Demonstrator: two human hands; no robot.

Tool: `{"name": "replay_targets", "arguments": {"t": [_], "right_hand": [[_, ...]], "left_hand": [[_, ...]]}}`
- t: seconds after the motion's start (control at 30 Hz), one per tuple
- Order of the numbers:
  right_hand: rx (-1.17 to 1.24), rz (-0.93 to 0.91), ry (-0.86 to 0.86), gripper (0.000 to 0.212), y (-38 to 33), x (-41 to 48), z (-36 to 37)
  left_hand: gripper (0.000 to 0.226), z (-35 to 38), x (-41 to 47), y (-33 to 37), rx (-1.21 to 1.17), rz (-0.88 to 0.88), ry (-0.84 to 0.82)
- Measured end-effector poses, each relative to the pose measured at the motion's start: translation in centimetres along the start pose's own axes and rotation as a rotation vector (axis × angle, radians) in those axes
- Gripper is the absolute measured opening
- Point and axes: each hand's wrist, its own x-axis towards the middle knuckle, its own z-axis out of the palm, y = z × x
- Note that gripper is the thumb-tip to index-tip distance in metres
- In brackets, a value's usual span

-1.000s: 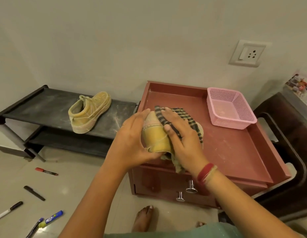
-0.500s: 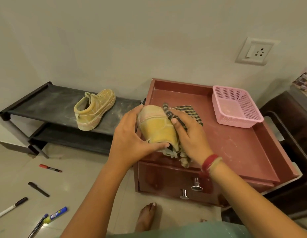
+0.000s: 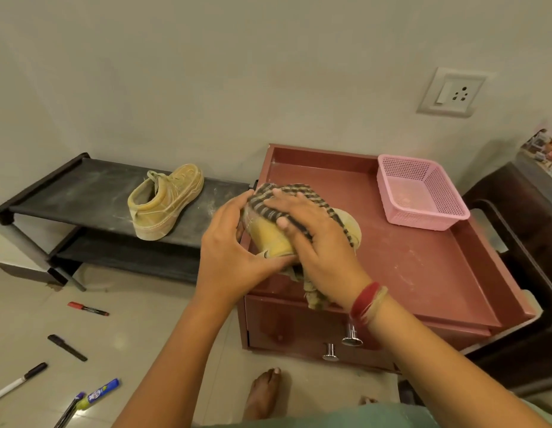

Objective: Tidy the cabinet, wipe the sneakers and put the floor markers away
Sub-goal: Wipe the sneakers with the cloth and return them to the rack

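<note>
Sneaker (image 3: 273,239): yellow, held in both hands just above the front left corner of the cabinet (image 3: 407,273). Its toe end points away to the right; whether it touches the cabinet top, cannot tell.

Left hand (image 3: 231,257): fingers curled round the near end of the sneaker, thumb underneath, gripping it.

Right hand (image 3: 318,242): fingers spread and nearly straight, pressing a striped cloth (image 3: 287,196) flat onto the top of the sneaker. A loose end of the cloth hangs below the palm over the cabinet's front edge. Red and pale bangles (image 3: 367,304) on the wrist.

Cabinet: reddish brown, raised rim round the top, top surface dusty. Two metal knobs (image 3: 350,335) on the front. A pink basket (image 3: 444,196) stands at the back right corner of the top, well apart from the hands.

Left of the cabinet: a low black shoe rack (image 3: 67,193) against the wall, its upper shelf dusty. A second sneaker (image 3: 166,202) stands upright on that shelf.

Floor (image 3: 129,335), lower left: several markers lying apart, among them a red marker (image 3: 87,308), a black marker (image 3: 67,347), a white marker (image 3: 18,383) with a black cap and a blue marker (image 3: 98,395). A bare foot (image 3: 264,393) near the cabinet's base.

Wall: a switch and socket plate (image 3: 452,92) above the basket.
</note>
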Motion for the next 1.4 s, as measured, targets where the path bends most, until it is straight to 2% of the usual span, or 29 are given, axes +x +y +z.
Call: {"name": "replay_targets", "arguments": {"t": [0.1, 0.23, 0.37, 0.5, 0.63, 0.77, 0.9, 1.03, 1.17, 1.3, 1.4], "right_hand": [[0.074, 0.112, 0.122, 0.035, 0.4, 0.6, -0.8], [0.023, -0.029, 0.002, 0.033, -0.4, -0.3, -0.3], [0.096, 0.111, 0.11, 0.036, 0.4, 0.3, -0.6], [0.045, 0.012, 0.007, 0.032, 0.3, -0.8, -0.3], [0.035, 0.152, 0.083, 0.032, 1.2, 0.1, -1.4], [0.05, -0.013, 0.002, 0.031, -0.5, -0.9, -0.6], [0.067, 0.132, 0.079, 0.031, 0.8, 0.2, -1.3], [0.03, -0.019, -0.03, 0.03, -0.3, -1.0, -0.4], [0.05, 0.132, 0.054, 0.036, 0.9, 0.0, -0.9], [0.061, 0.029, -0.012, 0.032, 0.3, -1.3, -0.7], [-0.008, 0.135, 0.015, 0.035, 2.0, -0.9, -1.7]], "left_hand": [[0.102, -0.1, 0.0, 0.4, 0.005, 0.025, -0.019], [0.093, 0.0, -0.1, 0.4, 0.062, 0.086, -0.014], [0.101, -0.2, -0.1, 0.3, 0.073, 0.082, -0.039], [0.1, -0.4, -0.4, -0.1, 0.063, 0.067, -0.035], [0.102, -0.5, -0.3, 0.2, 0.069, 0.061, -0.052], [0.094, -0.2, -0.1, 0.4, 0.098, 0.102, -0.033], [0.101, -0.4, -0.3, 0.2, 0.07, 0.078, -0.067], [0.095, -0.6, -0.4, 0.0, 0.084, 0.096, -0.063], [0.101, -0.8, -0.3, -0.1, 0.068, 0.076, -0.086], [0.098, -0.8, -0.6, -0.1, 0.06, 0.094, -0.085], [0.101, -0.8, -0.6, -0.1, 0.052, 0.065, -0.095]]}}
